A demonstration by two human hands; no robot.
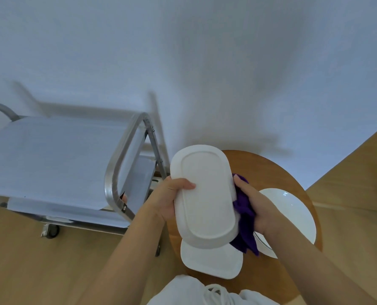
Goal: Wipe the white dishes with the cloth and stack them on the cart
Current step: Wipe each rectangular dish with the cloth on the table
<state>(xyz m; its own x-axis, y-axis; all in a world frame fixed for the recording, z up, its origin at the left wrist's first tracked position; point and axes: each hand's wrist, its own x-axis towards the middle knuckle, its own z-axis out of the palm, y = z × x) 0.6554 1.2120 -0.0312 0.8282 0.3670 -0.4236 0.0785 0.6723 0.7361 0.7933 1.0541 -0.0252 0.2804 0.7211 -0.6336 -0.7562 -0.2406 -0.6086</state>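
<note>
I hold a white oblong dish (205, 194) tilted up over the round wooden table (271, 170), its underside facing me. My left hand (170, 201) grips its left edge, thumb on the underside. My right hand (255, 208) presses a purple cloth (245, 219) against the dish's right edge; much of the cloth is hidden behind the dish. A second white oblong dish (214, 263) lies flat on the table below it. A white round plate (293, 214) rests on the table at the right. The steel cart (114, 172) stands to the left, its top shelf (57, 153) bare.
The cart's tubular handle (125, 148) is close to my left forearm. Lower cart shelves and a caster wheel (51, 231) show beneath. A pale wall rises behind; wooden floor surrounds the table. My white garment with a drawstring (214, 291) fills the bottom edge.
</note>
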